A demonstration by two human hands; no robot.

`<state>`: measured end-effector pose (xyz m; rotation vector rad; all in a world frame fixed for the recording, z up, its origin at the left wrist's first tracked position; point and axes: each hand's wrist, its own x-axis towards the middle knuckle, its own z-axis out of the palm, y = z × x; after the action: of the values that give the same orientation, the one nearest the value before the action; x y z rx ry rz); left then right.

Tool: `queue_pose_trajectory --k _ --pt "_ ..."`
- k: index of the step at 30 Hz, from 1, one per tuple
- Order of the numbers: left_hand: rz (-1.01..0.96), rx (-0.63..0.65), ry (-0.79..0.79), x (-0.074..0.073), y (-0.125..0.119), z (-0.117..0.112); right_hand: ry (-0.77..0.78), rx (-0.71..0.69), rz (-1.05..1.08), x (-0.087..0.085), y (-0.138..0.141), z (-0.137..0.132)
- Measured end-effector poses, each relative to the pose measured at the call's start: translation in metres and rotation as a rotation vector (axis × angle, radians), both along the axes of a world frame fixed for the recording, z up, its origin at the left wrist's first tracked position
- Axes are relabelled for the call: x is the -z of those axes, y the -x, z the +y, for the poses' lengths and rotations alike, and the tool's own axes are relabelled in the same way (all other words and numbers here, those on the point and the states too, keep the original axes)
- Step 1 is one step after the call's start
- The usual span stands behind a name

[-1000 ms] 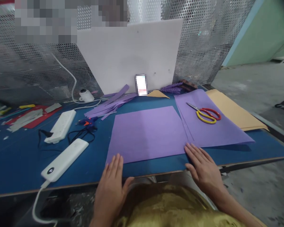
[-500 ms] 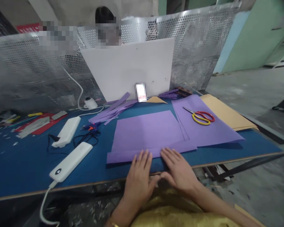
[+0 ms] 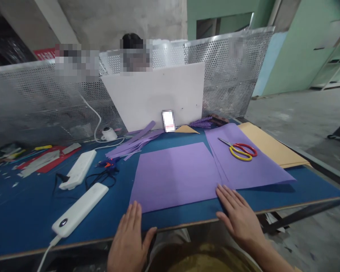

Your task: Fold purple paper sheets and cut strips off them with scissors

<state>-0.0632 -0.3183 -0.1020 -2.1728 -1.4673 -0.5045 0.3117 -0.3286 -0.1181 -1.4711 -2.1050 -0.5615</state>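
The purple sheet (image 3: pixel 175 177) lay flat on the blue counter (image 3: pixel 187 214), near its front edge. The left hand (image 3: pixel 130 234) was palm down at the sheet's near left corner, its fingers straight and close together, the thumb spread away. The right hand (image 3: pixel 239 219) lay likewise at the near right corner, fingers close together, thumb apart; neither hand was clamped on anything. Just beyond the right hand, scissors (image 3: pixel 243 152) with one red and one yellow handle rested on more purple paper (image 3: pixel 260 172), with tan paper (image 3: pixel 272 147) beside it. Purple strips (image 3: pixel 138 142) lay behind the sheet, to the left of a phone (image 3: pixel 168 121).
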Motion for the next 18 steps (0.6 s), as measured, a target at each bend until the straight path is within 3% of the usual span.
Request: queue_pose_trajectory --k 3,9,13,15,18 --pt "0.025 -0.055 -0.002 0.002 0.013 0.000 -0.032 0.059 -0.015 -0.001 -0.016 -0.003" --pt "-0.008 -0.145 0.109 0.002 0.012 -0.002 -0.115 0.154 -0.034 -0.006 -0.023 -0.008" --pt "-0.050 -0.229 0.090 -0.002 0.014 -0.001 -0.114 0.171 -0.030 -0.010 -0.026 -0.012" --pt "-0.057 -0.225 0.072 -0.009 0.010 0.003 -0.081 0.163 0.007 -0.020 -0.033 -0.007" --pt "-0.062 -0.188 0.020 -0.024 -0.004 0.017 -0.022 0.236 0.084 -0.048 -0.055 0.019"
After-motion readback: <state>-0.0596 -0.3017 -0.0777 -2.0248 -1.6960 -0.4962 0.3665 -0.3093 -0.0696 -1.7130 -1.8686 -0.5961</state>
